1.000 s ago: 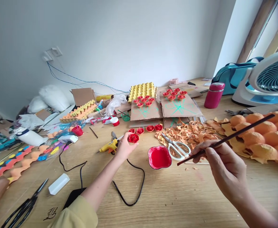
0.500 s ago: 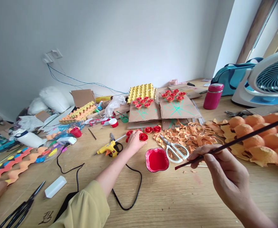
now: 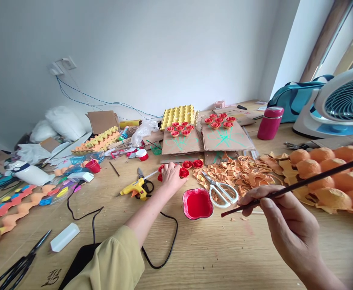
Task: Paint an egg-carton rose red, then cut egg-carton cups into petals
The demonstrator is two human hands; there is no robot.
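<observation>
My left hand (image 3: 170,175) reaches palm down over a small group of red roses, its fingers spread and their tips partly hidden. A red rose (image 3: 184,172) sits beside the thumb; two more red roses (image 3: 192,164) lie just beyond. In my right hand (image 3: 285,217) is a thin dark paintbrush (image 3: 300,181), its reddened tip pointing left and down. Between the hands stands a scalloped bowl (image 3: 198,215) with red paint (image 3: 197,204) in it. White-handled scissors (image 3: 223,191) lie right of the bowl, and a yellow glue gun (image 3: 134,187) lies left of my left hand.
Orange scraps (image 3: 239,171) and orange egg trays (image 3: 330,173) cover the right side. Behind are cardboard pieces (image 3: 227,139) bearing red flowers, a pink flask (image 3: 270,123) and a fan (image 3: 330,108). Black cords (image 3: 176,237) and black scissors (image 3: 25,262) lie at the front left.
My left hand's fingers have shifted slightly left and spread away from the rose near the thumb. The brush in my right hand has barely moved. The view has shifted slightly.
</observation>
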